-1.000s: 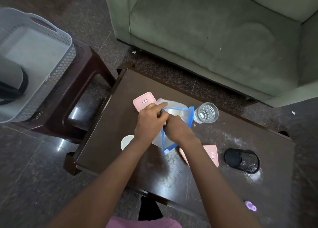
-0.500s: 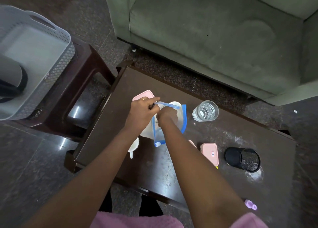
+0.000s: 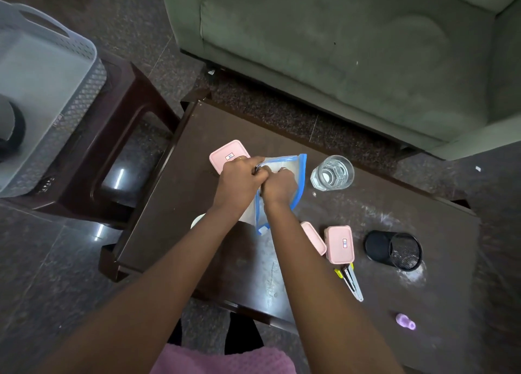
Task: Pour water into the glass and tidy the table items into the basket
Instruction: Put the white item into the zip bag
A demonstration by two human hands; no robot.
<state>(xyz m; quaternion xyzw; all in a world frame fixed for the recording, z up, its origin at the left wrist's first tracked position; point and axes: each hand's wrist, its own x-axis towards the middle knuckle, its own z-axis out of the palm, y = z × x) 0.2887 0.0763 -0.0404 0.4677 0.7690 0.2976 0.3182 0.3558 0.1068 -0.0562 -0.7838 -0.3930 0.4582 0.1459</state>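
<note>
Both my hands meet over the dark brown wooden worktop (image 3: 174, 232), near the middle of its far edge. My left hand (image 3: 239, 182) is pinched closed on the top left corner of a clear plastic zip bag with a blue border (image 3: 299, 176), and my right hand (image 3: 277, 186) is curled closed on the same bag just beside it, knuckles touching. The bag's long axis runs from the far edge toward me, its opening at the far end under my fingers and its blue-edged bottom corner pointing at the near edge.

A pink rounded plastic box with a small label (image 3: 227, 155) lies partly under my left hand. A clear glass tumbler holding water (image 3: 332, 173) stands upright just to the right of the bag, apart from it. Beside my right forearm a second pink labelled box (image 3: 339, 244) lies with its long axis toward me, a loose pink lid (image 3: 313, 236) just to its left, and a metal stapler with yellow trim (image 3: 351, 280) points toward the near edge. A black mesh pen cup (image 3: 393, 250) lies on its side toward the right end. A grey perforated plastic basket (image 3: 81, 71) sits on a separate dark stool (image 3: 127, 125) beyond the left end.
</note>
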